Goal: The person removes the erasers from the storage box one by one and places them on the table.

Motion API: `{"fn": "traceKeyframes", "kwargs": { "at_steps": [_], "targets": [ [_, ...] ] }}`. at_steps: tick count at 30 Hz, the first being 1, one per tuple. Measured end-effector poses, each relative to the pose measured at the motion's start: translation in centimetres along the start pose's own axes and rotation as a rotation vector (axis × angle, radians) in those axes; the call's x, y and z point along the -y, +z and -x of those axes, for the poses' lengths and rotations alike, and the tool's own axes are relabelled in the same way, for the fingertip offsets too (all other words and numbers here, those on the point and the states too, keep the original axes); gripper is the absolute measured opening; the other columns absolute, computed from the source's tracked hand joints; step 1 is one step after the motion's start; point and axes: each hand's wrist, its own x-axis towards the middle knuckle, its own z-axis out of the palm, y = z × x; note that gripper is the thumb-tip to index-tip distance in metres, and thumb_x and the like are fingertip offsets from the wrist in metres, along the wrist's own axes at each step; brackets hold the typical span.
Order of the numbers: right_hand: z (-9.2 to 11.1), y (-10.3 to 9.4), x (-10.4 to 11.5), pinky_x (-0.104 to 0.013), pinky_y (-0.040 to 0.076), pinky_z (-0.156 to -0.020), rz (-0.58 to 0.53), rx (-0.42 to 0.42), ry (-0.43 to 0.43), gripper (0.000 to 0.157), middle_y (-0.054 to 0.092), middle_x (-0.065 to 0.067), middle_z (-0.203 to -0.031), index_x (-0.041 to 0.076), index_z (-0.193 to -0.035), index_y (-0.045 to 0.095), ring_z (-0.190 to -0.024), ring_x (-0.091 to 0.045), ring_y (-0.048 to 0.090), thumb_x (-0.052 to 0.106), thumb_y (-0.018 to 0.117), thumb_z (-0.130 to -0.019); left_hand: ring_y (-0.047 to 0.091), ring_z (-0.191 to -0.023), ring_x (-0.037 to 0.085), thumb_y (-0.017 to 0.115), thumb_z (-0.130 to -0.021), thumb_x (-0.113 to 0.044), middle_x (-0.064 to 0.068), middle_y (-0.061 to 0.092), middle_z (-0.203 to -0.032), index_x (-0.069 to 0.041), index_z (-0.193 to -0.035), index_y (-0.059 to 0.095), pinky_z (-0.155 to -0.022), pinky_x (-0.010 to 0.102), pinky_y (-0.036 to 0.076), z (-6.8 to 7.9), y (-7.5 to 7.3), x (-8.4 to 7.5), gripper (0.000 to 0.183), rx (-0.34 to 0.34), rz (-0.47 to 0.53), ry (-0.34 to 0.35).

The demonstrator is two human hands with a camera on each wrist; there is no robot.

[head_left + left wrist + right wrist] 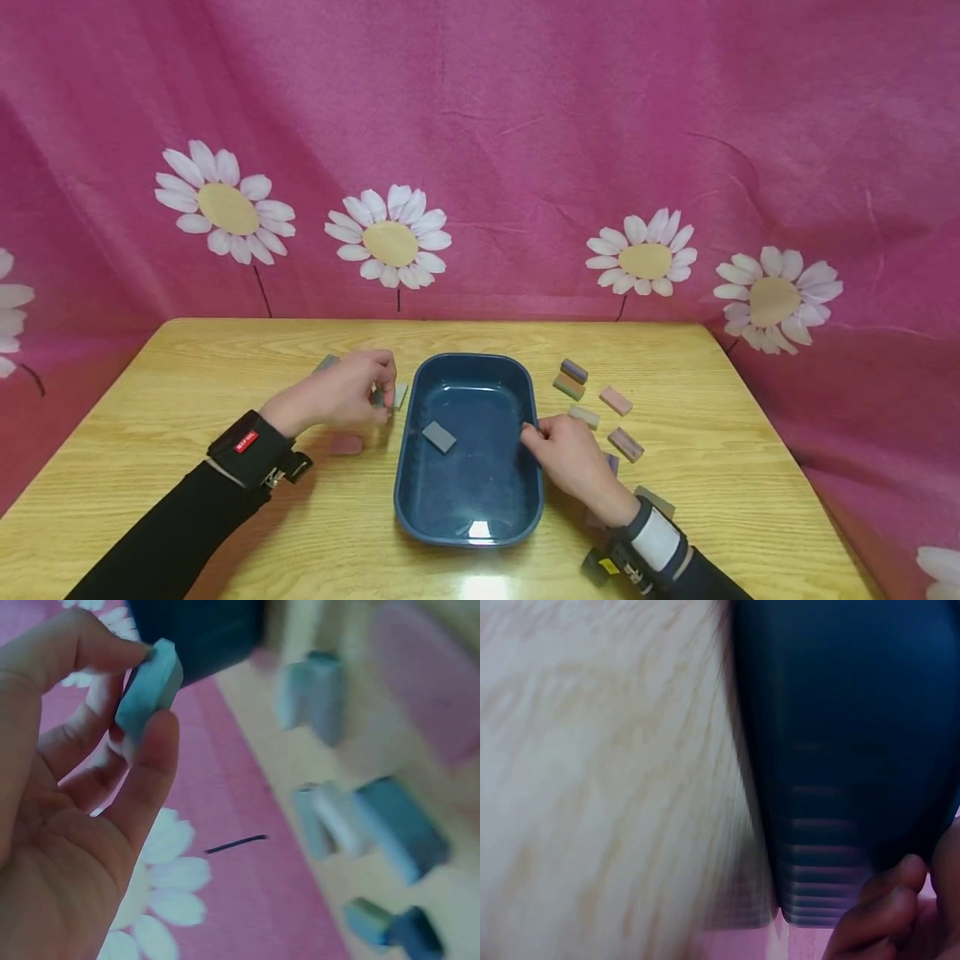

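Observation:
My left hand point(347, 389) is raised just left of the blue plastic tray point(480, 487). In the left wrist view a small pale teal block point(150, 691) with bevelled edges is pinched between the thumb and fingertips of that hand. One grey block point(438, 437) lies inside the tray, toward its left wall. My right hand point(576, 458) holds the tray's right rim, thumb toward the inside. In the right wrist view curled fingers point(881, 915) press against the tray's outer wall point(832, 757).
Right of the tray lie several coloured blocks, among them a pink one point(616, 400), an orange and green one point(568, 385) and a mottled one point(626, 444). Left of it are a pink block point(346, 443) and a pale green one point(401, 395). A pink flowered cloth point(510, 167) hangs behind the wooden table point(247, 358).

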Motion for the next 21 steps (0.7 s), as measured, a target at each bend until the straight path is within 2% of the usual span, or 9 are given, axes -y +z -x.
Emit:
{"fn": "traceKeyframes", "kwargs": {
  "at_steps": [5, 8, 11, 15, 18, 21],
  "targets": [
    [0.0, 0.1, 0.0, -0.026, 0.024, -0.047, 0.002, -0.002, -0.001, 0.045, 0.033, 0.004, -0.048, 0.013, -0.053, 0.047, -0.043, -0.015, 0.038, 0.029, 0.056, -0.094, 0.042, -0.066, 0.006, 0.068, -0.073, -0.003, -0.004, 0.05, -0.084, -0.021, -0.068, 0.063, -0.061, 0.026, 0.04, 1.2, 1.8, 0.6, 0.019, 0.151, 0.062, 0.008],
    [0.0, 0.1, 0.0, -0.026, 0.024, -0.047, 0.001, 0.003, -0.001, 0.045, 0.033, 0.005, -0.048, 0.013, -0.053, 0.047, -0.043, -0.015, 0.038, 0.03, 0.056, -0.094, 0.042, -0.069, 0.006, 0.068, -0.069, -0.004, -0.005, 0.048, -0.082, -0.021, -0.066, 0.063, -0.062, 0.024, 0.039, 1.6, 2.7, 0.5, 0.019, 0.196, 0.056, 0.001],
    [0.0, 0.1, 0.0, -0.026, 0.024, -0.047, 0.005, 0.002, 0.0, 0.045, 0.034, 0.004, -0.048, 0.013, -0.053, 0.047, -0.044, -0.016, 0.039, 0.03, 0.056, -0.094, 0.041, -0.07, 0.007, 0.069, -0.067, -0.004, -0.005, 0.046, -0.081, -0.021, -0.066, 0.061, -0.062, 0.024, 0.038, 1.8, 3.2, 0.3, 0.018, 0.204, 0.028, -0.003],
    [0.0, 0.0, 0.0, -0.027, 0.025, -0.048, 0.01, -0.002, 0.0, 0.045, 0.035, 0.004, -0.048, 0.012, -0.054, 0.05, -0.045, -0.016, 0.04, 0.03, 0.055, -0.094, 0.04, -0.07, 0.007, 0.068, -0.068, -0.005, -0.005, 0.045, -0.08, -0.02, -0.07, 0.06, -0.062, 0.024, 0.037, 1.8, 3.4, 0.0, 0.017, 0.202, -0.019, 0.026],
    [0.0, -0.1, -0.1, -0.027, 0.025, -0.048, 0.01, -0.003, -0.005, 0.044, 0.035, 0.004, -0.048, 0.013, -0.054, 0.05, -0.045, -0.016, 0.041, 0.029, 0.055, -0.094, 0.041, -0.071, 0.006, 0.067, -0.069, -0.006, -0.003, 0.048, -0.081, -0.019, -0.075, 0.06, -0.064, 0.025, 0.038, 1.8, 3.3, -0.2, 0.016, 0.208, -0.037, 0.041],
    [0.0, -0.1, -0.1, -0.027, 0.025, -0.047, 0.006, -0.004, -0.007, 0.044, 0.035, 0.004, -0.048, 0.012, -0.054, 0.05, -0.045, -0.016, 0.041, 0.029, 0.055, -0.094, 0.044, -0.072, 0.008, 0.067, -0.072, -0.006, 0.0, 0.052, -0.085, -0.017, -0.081, 0.063, -0.066, 0.028, 0.042, 1.6, 2.7, -0.5, 0.015, 0.208, -0.042, 0.017]
  ]
}}
